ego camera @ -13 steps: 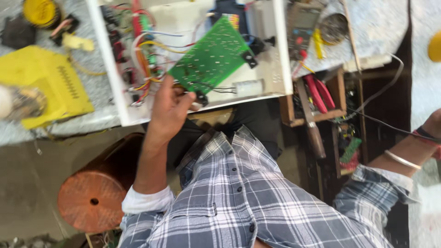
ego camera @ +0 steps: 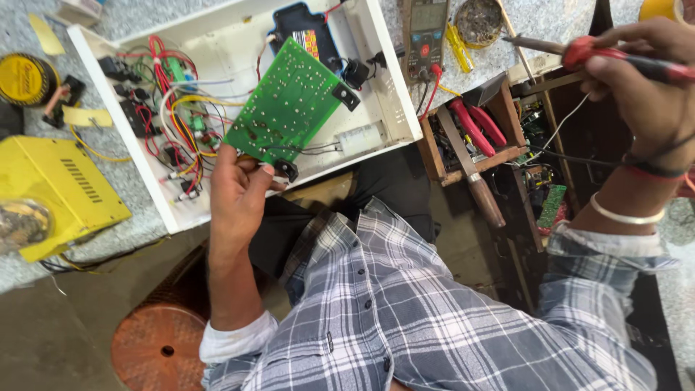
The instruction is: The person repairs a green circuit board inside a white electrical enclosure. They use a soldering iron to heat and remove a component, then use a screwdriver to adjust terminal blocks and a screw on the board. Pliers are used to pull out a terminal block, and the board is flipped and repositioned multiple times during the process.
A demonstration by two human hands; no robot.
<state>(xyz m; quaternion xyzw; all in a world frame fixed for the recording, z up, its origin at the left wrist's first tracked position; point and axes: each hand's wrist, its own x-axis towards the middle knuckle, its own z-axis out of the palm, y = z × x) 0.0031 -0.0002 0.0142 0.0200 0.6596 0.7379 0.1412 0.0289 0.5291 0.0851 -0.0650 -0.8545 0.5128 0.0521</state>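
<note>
Nearest the camera, the person's checked grey-and-white cotton shirt [ego camera: 405, 311] is filling the lower frame, with a round rust-orange perforated stool top [ego camera: 156, 347] showing beside the left forearm.

The left hand [ego camera: 235, 195] is gripping the lower edge of a flat green rectangular circuit board [ego camera: 289, 105], thumb and fingers pinching it near a small black component at its corner; the board is tilting up and away from the hand, solder side toward the camera, hovering over the open case behind it.

That case is a shallow white sheet-metal tray [ego camera: 394, 101] lying on the speckled grey stone worktop [ego camera: 130, 210]. Inside it are sitting a tangle of red, yellow and green wires [ego camera: 170, 87], a pale cylindrical part [ego camera: 360, 137] near its front wall and a black block at the far end.

To the right, a small open wooden box [ego camera: 434, 156] is holding red-handled pliers [ego camera: 474, 123] and a wood-handled tool [ego camera: 474, 181] that is sticking out over its front.

The right hand [ego camera: 641, 80] is closing around a red-and-black-handled soldering iron [ego camera: 579, 51], its thin metal tip pointing left, well apart from the board.

Farther back are standing a grey handheld meter [ego camera: 426, 32] and a round tin of metal wool [ego camera: 479, 22]; at the left are lying a yellow louvred metal cover [ego camera: 54, 188] and a round yellow tin [ego camera: 25, 80].
</note>
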